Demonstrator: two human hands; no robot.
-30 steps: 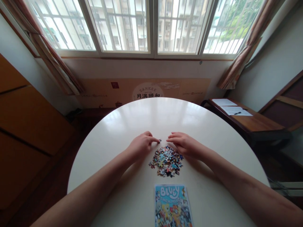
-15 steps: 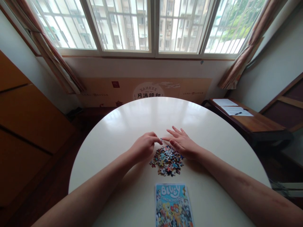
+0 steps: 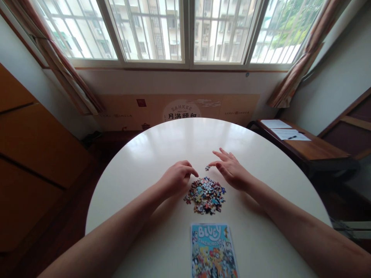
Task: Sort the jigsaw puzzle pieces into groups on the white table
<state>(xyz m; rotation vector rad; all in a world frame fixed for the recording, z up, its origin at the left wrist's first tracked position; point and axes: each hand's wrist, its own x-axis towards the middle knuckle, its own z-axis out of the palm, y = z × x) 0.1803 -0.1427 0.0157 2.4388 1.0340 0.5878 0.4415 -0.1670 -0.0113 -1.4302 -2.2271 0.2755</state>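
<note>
A loose heap of colourful jigsaw puzzle pieces (image 3: 206,196) lies on the white round table (image 3: 130,158). At the heap's far left edge is my left hand (image 3: 179,174), its index finger stretched out and the other fingers partly hidden beneath; no piece shows in it. Beyond the heap to the right, my right hand (image 3: 231,169) is open with fingers spread. Its index fingertip touches a few separate puzzle pieces (image 3: 207,168) lying just behind the heap. Nearer to me lies a "Bluey" picture sheet (image 3: 213,253) with cartoon characters, apart from both hands.
A wooden side table (image 3: 321,148) at the right holds papers (image 3: 290,134) and a pen (image 3: 292,137). Barred windows (image 3: 150,31) and tied curtains (image 3: 62,73) are beyond the table. An orange-brown cabinet (image 3: 31,154) stands at the left.
My right hand has moved right and slightly away from me, and the few separate pieces now lie farther right of my left fingertip. My left hand has hardly moved.
</note>
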